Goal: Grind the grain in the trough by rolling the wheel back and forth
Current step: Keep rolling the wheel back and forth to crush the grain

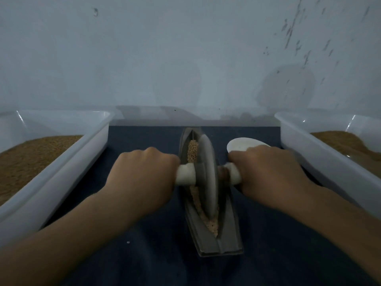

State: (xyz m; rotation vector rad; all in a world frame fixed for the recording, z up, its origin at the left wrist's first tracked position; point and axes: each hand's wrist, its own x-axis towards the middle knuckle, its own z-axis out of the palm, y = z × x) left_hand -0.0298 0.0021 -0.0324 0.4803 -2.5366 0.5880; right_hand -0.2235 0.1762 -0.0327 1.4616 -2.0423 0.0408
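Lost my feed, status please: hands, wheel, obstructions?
Left hand and right hand each grip a handle. Wheel upright, midway along trough, on grain. Nothing blocking its path.

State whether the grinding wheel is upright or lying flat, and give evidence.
Upright. The wheel stands on edge in the trough, amid grain; the left hand and right hand grip its handles.

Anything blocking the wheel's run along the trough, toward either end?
Nothing visible does. The wheel sits midway in the trough; only grain lies ahead and behind it. The white scoop lies outside, to its right.
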